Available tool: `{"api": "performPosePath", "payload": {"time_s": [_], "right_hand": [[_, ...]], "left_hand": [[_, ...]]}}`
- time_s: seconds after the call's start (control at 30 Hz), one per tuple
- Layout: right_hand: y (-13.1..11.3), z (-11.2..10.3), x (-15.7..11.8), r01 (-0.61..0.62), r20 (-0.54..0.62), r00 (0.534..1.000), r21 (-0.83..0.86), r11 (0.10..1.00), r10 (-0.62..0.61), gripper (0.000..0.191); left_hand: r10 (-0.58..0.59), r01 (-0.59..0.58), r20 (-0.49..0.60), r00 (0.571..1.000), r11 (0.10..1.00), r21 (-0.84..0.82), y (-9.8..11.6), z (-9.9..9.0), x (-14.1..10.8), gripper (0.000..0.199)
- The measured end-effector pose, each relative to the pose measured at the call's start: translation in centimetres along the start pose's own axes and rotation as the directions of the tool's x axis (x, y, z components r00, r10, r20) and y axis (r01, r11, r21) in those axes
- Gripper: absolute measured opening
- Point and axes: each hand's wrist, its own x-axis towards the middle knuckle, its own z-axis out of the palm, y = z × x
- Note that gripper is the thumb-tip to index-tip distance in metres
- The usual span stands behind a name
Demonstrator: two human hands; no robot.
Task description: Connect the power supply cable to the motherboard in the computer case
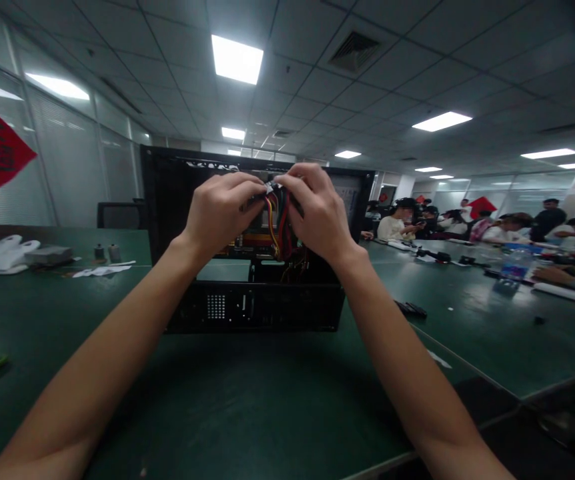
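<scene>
The green bench [247, 400] carries everything and offers nothing visible to brace the black metal case [287, 310], which stands with its open side facing the person; a hard pull at its top could, I judge, tip or slide it. White plastic bags [5, 253] lie well to the left of the case, too far off to snag. The left hand [217, 207] and right hand [320, 207] are raised in front of the upper part of the case, nearly meeting. A slip there could scrape the knuckles on a metal edge, and the hands hide much of the interior, so a misaligned part could pass unnoticed. The cable bundle [285, 230], with red, yellow and black wires, hangs between them inside the outline of the case; if it were tugged by its wires rather than its plug, a lead could work loose, or a loop could catch on the parts below. Smallest is the pale connector [269, 189], near the top middle of the case. The fingers of both hands are closed, pinching around it, with the exact grip partly hidden; uneven force or a skewed angle could bend pins or make it slip free.
</scene>
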Motion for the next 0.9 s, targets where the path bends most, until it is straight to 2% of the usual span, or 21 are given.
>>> {"api": "performPosePath", "payload": {"time_s": [0.1,0.17,0.23,0.3,0.37,0.43,0.47,0.57,0.63,0.77,0.9], "right_hand": [[0.0,0.7,-0.3,0.046,0.104,0.994,-0.09,0.995,-0.036,0.037],[0.2,1.7,-0.5,0.011,0.182,0.983,-0.122,0.992,0.012,0.035],[0.5,2.9,-1.1,-0.056,0.277,0.956,-0.142,0.988,0.095,0.032],[1.0,4.5,-2.1,-0.135,0.388,0.903,-0.151,0.979,0.184,0.028],[1.7,6.2,-3.4,-0.199,0.508,0.822,-0.165,0.966,0.256,0.025],[2.6,7.7,-4.9,-0.236,0.592,0.746,-0.196,0.952,0.307,0.025],[3.2,8.3,-5.6,-0.254,0.61,0.722,-0.204,0.945,0.326,0.026],[4.4,9.2,-7.1,-0.28,0.633,0.689,-0.215,0.936,0.352,0.028],[4.8,9.4,-7.6,-0.269,0.646,0.681,-0.216,0.939,0.344,0.026],[4.8,9.5,-7.7,-0.254,0.667,0.666,-0.219,0.942,0.335,0.023],[4.3,9.5,-7.5,-0.255,0.686,0.644,-0.227,0.94,0.34,0.022]], "left_hand": [[-0.029,0.03,0.062,0.998,0.999,-0.028,-0.5,1.1,-0.4,0.023],[-0.064,0.072,0.144,0.988,0.996,-0.048,-0.9,2.0,-0.8,0.022],[-0.109,0.13,0.262,0.959,0.99,-0.062,-1.5,3.1,-1.4,0.021],[-0.147,0.195,0.408,0.901,0.978,-0.077,-2.3,4.2,-2.2,0.02],[-0.161,0.261,0.558,0.814,0.96,-0.102,-3.0,5.2,-3.1,0.019],[-0.164,0.289,0.635,0.755,0.952,-0.098,-3.5,6.2,-4.0,0.023],[-0.158,0.294,0.669,0.726,0.951,-0.095,-3.7,6.7,-4.4,0.024],[-0.181,0.331,0.737,0.651,0.942,-0.061,-4.0,8.1,-5.5,0.026],[-0.177,0.337,0.763,0.621,0.94,-0.056,-4.1,9.0,-6.2,0.027],[-0.112,0.308,0.788,0.605,0.946,-0.103,-4.5,10.1,-7.1,0.029],[-0.071,0.286,0.804,0.591,0.95,-0.126,-4.4,10.5,-7.5,0.028]]}}
